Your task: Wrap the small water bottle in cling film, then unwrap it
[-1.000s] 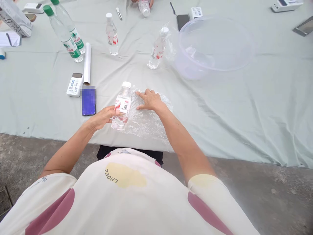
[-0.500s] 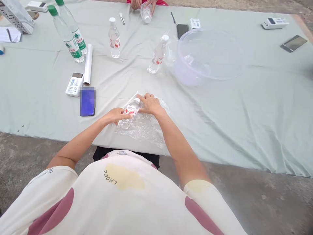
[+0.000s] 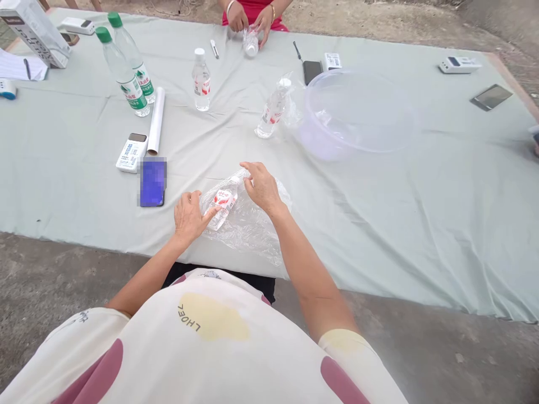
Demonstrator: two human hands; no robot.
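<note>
A small clear water bottle point(image 3: 225, 199) with a red and white label lies tilted on a crumpled sheet of clear plastic film point(image 3: 256, 224) near the table's front edge. My left hand point(image 3: 189, 216) is at the bottle's left side, its thumb stretched over the label and its fingers apart from the thumb. By the white cap, my right hand point(image 3: 261, 186) hovers over the film with index finger and thumb apart. Film covers part of the cap. Whether either hand's fingertips touch the film's edge is hard to make out.
A film roll point(image 3: 155, 120), a phone point(image 3: 152, 182) and a white device point(image 3: 132, 152) lie left. Beyond stand green-capped bottles point(image 3: 132, 92), a small bottle point(image 3: 201, 81), a film-wrapped bottle point(image 3: 272, 112) and a clear basin point(image 3: 357, 112). Across the table, another person's hands point(image 3: 263, 25) hold a bottle.
My left hand has let go of the bottle and shifted left, fingers spreading. My right hand has drawn slightly away from the cap. The view has tilted up a little.
</note>
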